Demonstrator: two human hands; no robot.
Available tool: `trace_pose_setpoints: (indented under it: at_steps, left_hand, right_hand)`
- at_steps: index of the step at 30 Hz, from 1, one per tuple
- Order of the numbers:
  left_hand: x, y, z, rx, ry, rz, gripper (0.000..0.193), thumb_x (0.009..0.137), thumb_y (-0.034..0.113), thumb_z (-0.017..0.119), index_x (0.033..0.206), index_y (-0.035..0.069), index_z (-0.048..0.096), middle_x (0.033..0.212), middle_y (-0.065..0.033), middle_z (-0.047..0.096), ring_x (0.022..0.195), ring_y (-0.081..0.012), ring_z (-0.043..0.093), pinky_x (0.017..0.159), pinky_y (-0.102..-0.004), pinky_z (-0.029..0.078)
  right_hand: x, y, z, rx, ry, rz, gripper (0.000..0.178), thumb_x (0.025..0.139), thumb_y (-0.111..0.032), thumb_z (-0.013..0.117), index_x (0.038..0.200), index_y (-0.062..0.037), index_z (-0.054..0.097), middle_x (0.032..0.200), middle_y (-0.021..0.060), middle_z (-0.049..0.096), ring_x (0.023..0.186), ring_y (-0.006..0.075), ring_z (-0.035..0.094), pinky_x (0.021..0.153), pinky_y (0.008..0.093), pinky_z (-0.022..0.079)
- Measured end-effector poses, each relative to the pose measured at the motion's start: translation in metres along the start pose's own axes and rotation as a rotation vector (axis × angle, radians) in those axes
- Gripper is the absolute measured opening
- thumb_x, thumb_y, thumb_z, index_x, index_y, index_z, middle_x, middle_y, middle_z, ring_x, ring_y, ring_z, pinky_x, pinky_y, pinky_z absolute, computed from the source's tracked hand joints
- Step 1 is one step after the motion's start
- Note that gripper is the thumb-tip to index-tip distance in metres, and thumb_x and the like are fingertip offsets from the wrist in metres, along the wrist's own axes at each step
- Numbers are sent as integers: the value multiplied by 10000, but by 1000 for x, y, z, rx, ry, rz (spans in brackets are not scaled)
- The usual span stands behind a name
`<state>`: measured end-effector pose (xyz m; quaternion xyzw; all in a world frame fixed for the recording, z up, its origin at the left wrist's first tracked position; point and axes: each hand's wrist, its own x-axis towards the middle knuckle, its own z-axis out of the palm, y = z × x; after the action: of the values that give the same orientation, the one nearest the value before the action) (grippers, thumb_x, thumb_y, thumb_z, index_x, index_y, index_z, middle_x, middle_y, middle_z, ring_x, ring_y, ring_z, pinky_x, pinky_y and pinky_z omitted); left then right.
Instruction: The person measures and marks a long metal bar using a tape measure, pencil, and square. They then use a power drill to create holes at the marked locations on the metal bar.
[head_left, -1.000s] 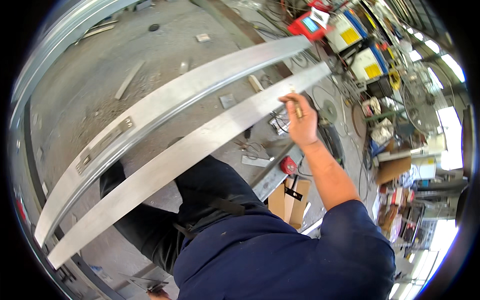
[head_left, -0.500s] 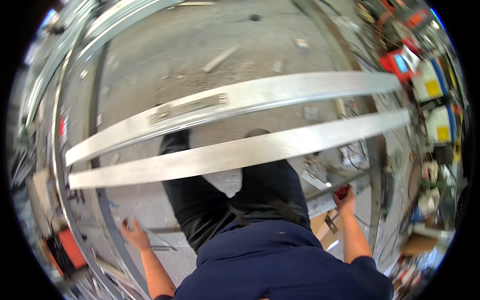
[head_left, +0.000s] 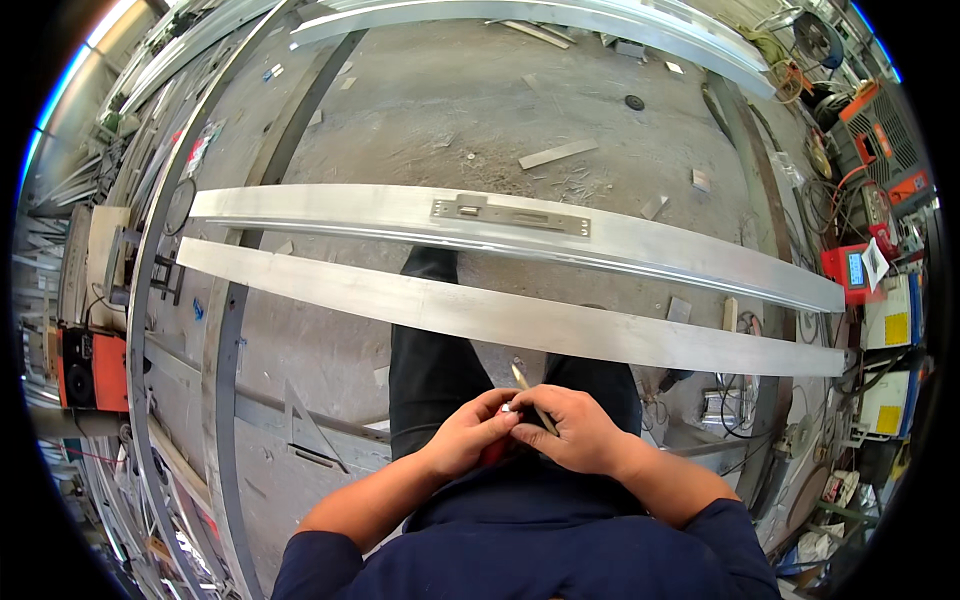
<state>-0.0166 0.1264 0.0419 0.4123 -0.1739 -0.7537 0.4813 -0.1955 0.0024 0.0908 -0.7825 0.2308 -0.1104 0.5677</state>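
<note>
While it is mostly hidden, the red tool (head_left: 492,452) seems hard-cased, so it should be light, rigid and best gripped round its sides. It sits between left hand (head_left: 470,435) and right hand (head_left: 582,430), both curled around it; the right also grips a pencil (head_left: 519,376). Bars (head_left: 500,310) lie beyond.

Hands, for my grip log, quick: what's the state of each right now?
Left hand: closed, holding a red object, mostly hidden.
Right hand: closed, holding a tan stick.
</note>
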Motion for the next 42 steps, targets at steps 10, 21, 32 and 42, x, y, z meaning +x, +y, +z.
trace_pose_setpoints:
  at_steps: [10,21,32,42]
  left_hand:
    - [-38,32,-43,581,227,-30,371,1049,327,629,1272,33,590,874,-74,700,827,-123,648,759,-307,530]
    - [-2,49,-88,637,464,-9,337,1060,244,581,900,-38,675,659,-97,651,591,-143,586,590,-341,496]
    - [16,73,-79,760,568,63,217,1021,193,582,946,5,660,673,-217,629,626,-432,623,577,-458,479]
    - [16,79,-74,871,590,51,206,1019,168,569,902,10,630,645,-208,610,599,-404,613,573,-469,475]
  right_hand:
    - [73,-17,9,-14,110,-103,249,853,1,792,1035,-70,637,901,68,635,811,194,652,739,319,532]
    - [189,49,19,-486,247,-331,267,813,-56,791,1049,-66,669,930,109,714,909,329,672,815,407,546]
    - [187,42,10,-244,279,-287,233,817,-70,796,1023,-65,687,869,92,713,890,313,689,795,379,559]
    - [201,38,-15,359,-151,-1,140,925,-56,687,1038,12,736,910,91,744,842,137,681,787,290,537]
